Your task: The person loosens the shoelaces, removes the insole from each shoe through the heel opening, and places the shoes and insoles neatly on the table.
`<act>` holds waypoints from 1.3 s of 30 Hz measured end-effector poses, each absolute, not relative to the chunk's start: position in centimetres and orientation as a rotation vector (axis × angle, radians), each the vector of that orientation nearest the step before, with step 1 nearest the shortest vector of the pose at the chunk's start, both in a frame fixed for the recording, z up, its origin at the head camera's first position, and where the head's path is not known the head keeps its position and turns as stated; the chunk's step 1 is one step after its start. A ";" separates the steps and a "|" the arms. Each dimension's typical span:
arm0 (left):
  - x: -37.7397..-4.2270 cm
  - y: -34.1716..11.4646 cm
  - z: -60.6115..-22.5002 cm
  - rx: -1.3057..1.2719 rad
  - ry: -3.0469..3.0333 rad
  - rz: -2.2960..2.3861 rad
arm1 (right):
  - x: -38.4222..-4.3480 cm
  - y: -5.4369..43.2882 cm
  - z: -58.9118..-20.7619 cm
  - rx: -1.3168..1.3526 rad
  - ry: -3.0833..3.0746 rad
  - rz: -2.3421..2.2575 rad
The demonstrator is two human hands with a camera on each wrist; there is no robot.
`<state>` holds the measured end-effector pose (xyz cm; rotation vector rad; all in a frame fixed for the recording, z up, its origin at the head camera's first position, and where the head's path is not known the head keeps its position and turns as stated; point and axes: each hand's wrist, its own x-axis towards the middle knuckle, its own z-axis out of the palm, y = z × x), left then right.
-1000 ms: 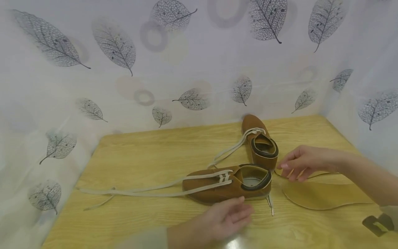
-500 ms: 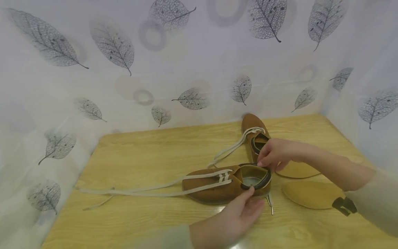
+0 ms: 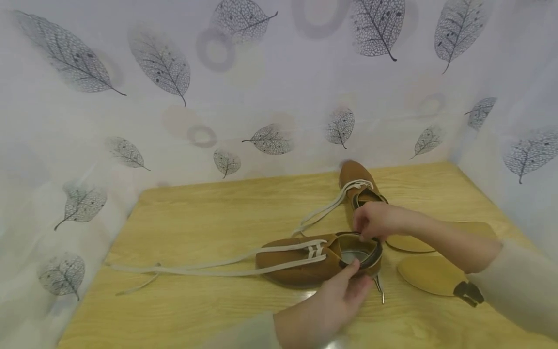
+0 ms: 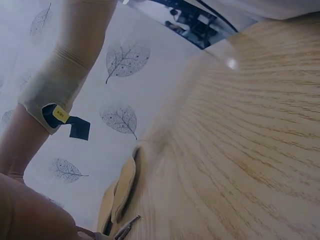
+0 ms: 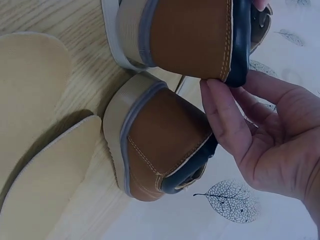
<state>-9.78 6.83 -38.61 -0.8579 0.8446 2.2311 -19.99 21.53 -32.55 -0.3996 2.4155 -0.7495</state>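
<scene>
A brown lace-up shoe (image 3: 283, 266) lies sole down on the wooden table, toe to the left, its opening facing up. My left hand (image 3: 320, 305) grips the near side of its dark collar, thumb at the rim and fingers against the outside. On the far side of the same collar, my right hand (image 3: 377, 220) pinches the rim; the right wrist view shows thumb and fingers on the dark padded edge (image 5: 240, 45). A matching shoe (image 3: 355, 174) stands behind, toe pointing away, its heel partly hidden by the right hand.
Two tan insoles, a near one (image 3: 429, 276) and a farther one (image 3: 471, 230), lie at the right under my right forearm. Long pale laces (image 3: 209, 272) stretch left across the table (image 3: 196, 213). Metal-tipped lace ends (image 3: 381, 291) show by the heel. A leaf-patterned cloth (image 3: 174, 121) surrounds the table.
My right hand has moved left from over the insoles to the near shoe's far rim. The left hand has moved right and up onto the near rim. The shoe has barely shifted.
</scene>
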 end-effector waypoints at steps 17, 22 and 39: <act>-10.8 5.7 -37.7 -1.006 0.742 2.301 | -19.0 20.6 -33.8 -0.429 2.564 -0.813; -10.5 5.3 -38.0 -1.031 0.849 2.407 | -18.9 20.2 -34.5 -0.447 2.587 -0.865; -12.6 4.0 -38.7 -0.869 1.439 2.434 | -17.4 18.8 -36.0 -0.263 2.760 -1.085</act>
